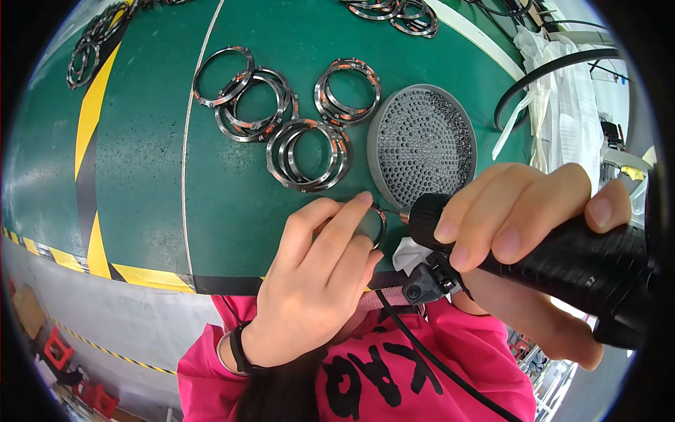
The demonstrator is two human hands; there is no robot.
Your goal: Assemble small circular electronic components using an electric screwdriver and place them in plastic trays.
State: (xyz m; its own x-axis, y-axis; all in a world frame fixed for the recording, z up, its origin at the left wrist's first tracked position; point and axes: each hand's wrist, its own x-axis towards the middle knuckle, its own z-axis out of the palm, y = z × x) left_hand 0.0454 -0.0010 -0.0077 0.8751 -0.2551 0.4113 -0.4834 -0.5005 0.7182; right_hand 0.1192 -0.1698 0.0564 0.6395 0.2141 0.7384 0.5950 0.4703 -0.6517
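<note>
My left hand (313,278) is closed around a thin metal ring (382,228) at the table's near edge; the fingers cover most of it. In my right hand (517,211) is a black electric screwdriver (576,271), lying almost level with its tip pointing left. The tip is close to the ring's right side; whether they touch I cannot tell. Just beyond my hands lies a round grey perforated tray (375,165), with small dark pieces, apparently screws, gathered along its right side. More metal rings (273,158) with orange marks lie overlapped to the tray's left.
Further ring piles sit at the far edge (415,28) and far left (83,63) of the green table (148,176). Yellow-and-black tape (95,123) marks its left part and front edge. A thick black cable (524,77) arcs beside white plastic sheeting (562,105) at right.
</note>
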